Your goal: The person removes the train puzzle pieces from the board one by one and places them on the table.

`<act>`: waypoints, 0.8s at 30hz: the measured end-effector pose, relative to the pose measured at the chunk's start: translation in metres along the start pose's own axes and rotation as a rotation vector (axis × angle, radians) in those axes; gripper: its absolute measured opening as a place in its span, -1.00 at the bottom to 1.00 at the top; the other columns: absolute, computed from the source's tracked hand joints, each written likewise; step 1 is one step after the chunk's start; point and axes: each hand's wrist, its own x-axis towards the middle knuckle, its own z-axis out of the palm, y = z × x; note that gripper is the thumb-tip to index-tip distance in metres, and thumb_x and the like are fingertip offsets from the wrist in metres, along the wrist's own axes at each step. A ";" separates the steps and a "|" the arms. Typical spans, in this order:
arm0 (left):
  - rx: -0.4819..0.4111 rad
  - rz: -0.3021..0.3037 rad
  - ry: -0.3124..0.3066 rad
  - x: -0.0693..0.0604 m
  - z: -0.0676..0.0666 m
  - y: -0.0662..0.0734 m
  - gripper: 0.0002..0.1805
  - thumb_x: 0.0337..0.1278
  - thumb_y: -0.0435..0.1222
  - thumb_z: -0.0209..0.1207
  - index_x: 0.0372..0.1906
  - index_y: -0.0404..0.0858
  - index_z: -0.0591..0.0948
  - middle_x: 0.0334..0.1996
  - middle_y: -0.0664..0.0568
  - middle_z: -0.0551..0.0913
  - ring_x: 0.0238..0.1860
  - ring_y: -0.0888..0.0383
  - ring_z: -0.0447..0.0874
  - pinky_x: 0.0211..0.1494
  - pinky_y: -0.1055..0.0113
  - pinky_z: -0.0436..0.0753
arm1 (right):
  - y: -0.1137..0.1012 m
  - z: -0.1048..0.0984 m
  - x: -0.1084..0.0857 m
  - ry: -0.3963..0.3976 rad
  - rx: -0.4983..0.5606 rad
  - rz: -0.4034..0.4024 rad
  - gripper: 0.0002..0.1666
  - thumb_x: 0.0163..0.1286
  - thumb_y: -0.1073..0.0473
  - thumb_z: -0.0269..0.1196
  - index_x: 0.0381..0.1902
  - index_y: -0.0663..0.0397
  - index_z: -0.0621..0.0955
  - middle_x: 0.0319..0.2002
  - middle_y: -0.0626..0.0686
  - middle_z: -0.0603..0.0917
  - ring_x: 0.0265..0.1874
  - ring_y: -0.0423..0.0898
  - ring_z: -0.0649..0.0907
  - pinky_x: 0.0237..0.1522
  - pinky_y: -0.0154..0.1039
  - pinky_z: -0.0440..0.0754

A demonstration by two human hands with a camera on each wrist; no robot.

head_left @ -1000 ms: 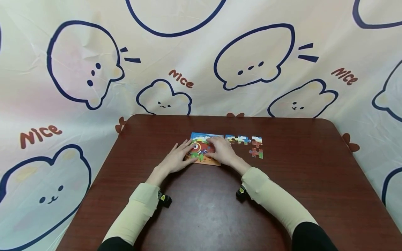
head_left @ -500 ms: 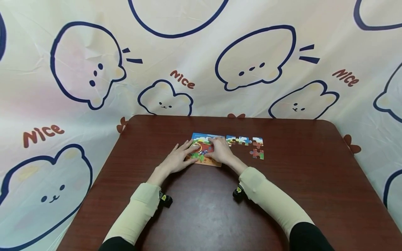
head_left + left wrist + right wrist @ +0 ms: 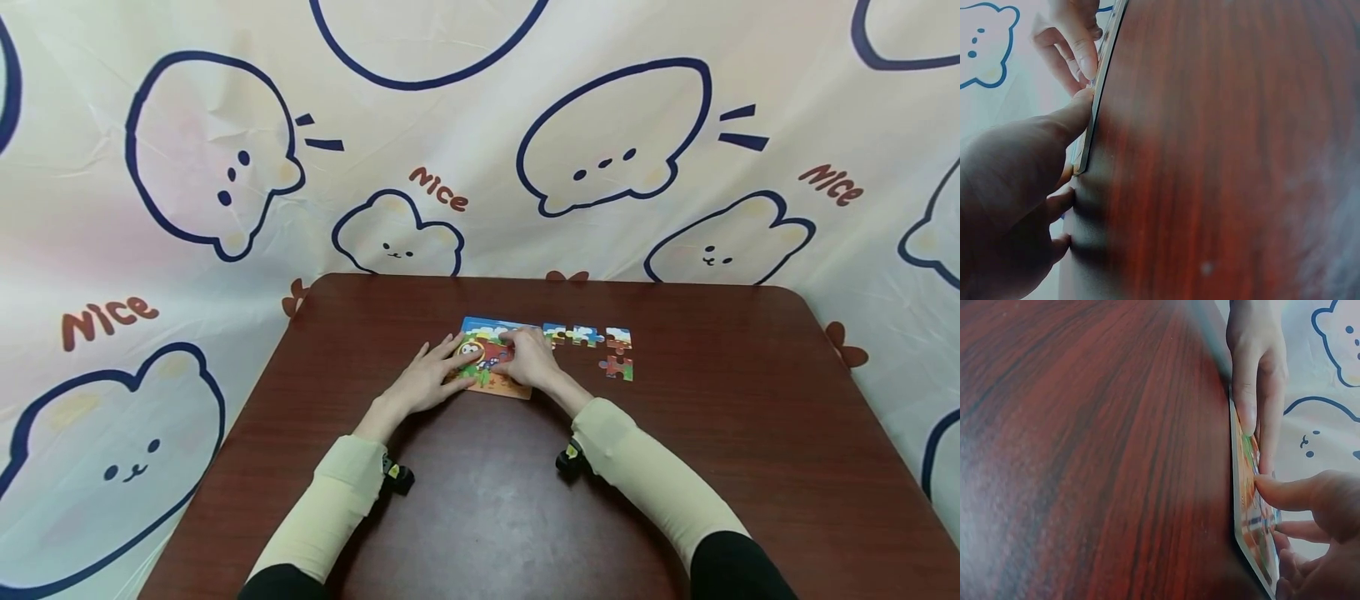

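A colourful jigsaw puzzle (image 3: pixel 504 386) lies on the table, its picture partly covered by both hands. My left hand (image 3: pixel 422 383) rests along its left side, fingers fairly straight and spread, with the fingertips on the picture. From the right, my right hand (image 3: pixel 534 362) holds a puzzle piece (image 3: pixel 498 354) at the puzzle's middle between thumb and forefinger; the piece's outline is hard to make out. In the right wrist view the right thumb and forefinger touch the puzzle's surface (image 3: pixel 1244 487), the other fingers curled. The left wrist view shows the puzzle edge-on beside the left thumb.
Several loose puzzle pieces lie to the right: a blue-and-white piece (image 3: pixel 587 335), a piece at the corner (image 3: pixel 618 337) and a red-and-green piece (image 3: pixel 617 367) among them. The brown table (image 3: pixel 480 500) ends at a patterned cloth backdrop (image 3: pixel 495 125).
The head view has shifted slightly. The right wrist has drawn a little to the left since the first frame; both hands stay on the puzzle, and the loose pieces have not moved.
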 end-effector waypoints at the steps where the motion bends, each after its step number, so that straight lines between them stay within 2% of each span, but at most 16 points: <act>1: -0.001 0.000 -0.001 0.000 0.000 0.000 -0.33 0.66 0.11 0.16 0.71 0.11 0.40 0.82 -0.13 0.08 0.83 -0.19 0.00 0.81 -0.40 -0.01 | 0.000 0.000 0.000 0.000 0.006 -0.001 -0.26 0.38 0.03 0.61 0.43 0.18 0.68 0.25 0.24 0.75 0.41 0.25 0.54 0.63 0.36 0.29; 5: -0.002 0.002 0.002 0.000 0.000 0.001 -0.33 0.66 0.11 0.16 0.70 0.10 0.41 0.81 -0.14 0.08 0.83 -0.20 0.00 0.80 -0.41 -0.01 | 0.001 0.000 0.000 0.007 0.042 -0.004 -0.29 0.37 0.05 0.61 0.41 0.15 0.69 0.16 0.24 0.75 0.37 0.24 0.54 0.61 0.35 0.31; 8: -0.003 0.006 0.009 -0.001 0.000 0.001 -0.33 0.66 0.10 0.17 0.70 0.10 0.41 0.81 -0.14 0.10 0.83 -0.21 0.01 0.80 -0.42 0.00 | 0.002 -0.001 -0.001 0.014 0.062 -0.007 -0.29 0.37 0.05 0.62 0.41 0.09 0.66 0.08 0.22 0.71 0.30 0.22 0.53 0.48 0.28 0.41; 12: -0.001 0.015 0.019 -0.001 0.001 0.001 -0.34 0.66 0.08 0.17 0.70 0.09 0.42 0.80 -0.16 0.11 0.82 -0.22 0.03 0.79 -0.44 0.01 | 0.004 -0.001 -0.002 0.014 0.067 -0.032 -0.27 0.39 0.06 0.60 0.45 0.04 0.63 -0.02 0.16 0.73 0.11 0.14 0.63 0.24 0.18 0.49; 16: -0.003 0.021 0.025 -0.001 0.002 0.001 -0.35 0.66 0.08 0.17 0.69 0.08 0.42 0.80 -0.17 0.12 0.82 -0.23 0.02 0.78 -0.45 0.01 | 0.005 -0.001 -0.004 0.007 0.166 -0.033 -0.25 0.40 0.15 0.58 0.49 0.09 0.60 -0.05 0.13 0.76 -0.11 0.03 0.71 0.09 0.04 0.63; 19: -0.010 0.022 0.027 -0.002 0.002 0.001 -0.34 0.66 0.07 0.18 0.70 0.08 0.42 0.80 -0.17 0.11 0.82 -0.23 0.02 0.78 -0.45 0.00 | 0.007 0.000 -0.006 0.009 0.263 -0.023 -0.25 0.40 0.23 0.57 0.50 0.13 0.59 -0.03 0.16 0.77 -0.15 0.00 0.72 -0.01 -0.03 0.74; 24: -0.016 0.020 0.026 -0.002 0.002 0.000 -0.34 0.66 0.07 0.18 0.70 0.07 0.42 0.80 -0.17 0.11 0.82 -0.22 0.02 0.79 -0.44 -0.01 | 0.010 0.002 -0.007 0.020 0.295 -0.062 -0.25 0.41 0.30 0.54 0.51 0.20 0.58 -0.03 0.19 0.79 -0.10 0.05 0.74 0.05 0.00 0.77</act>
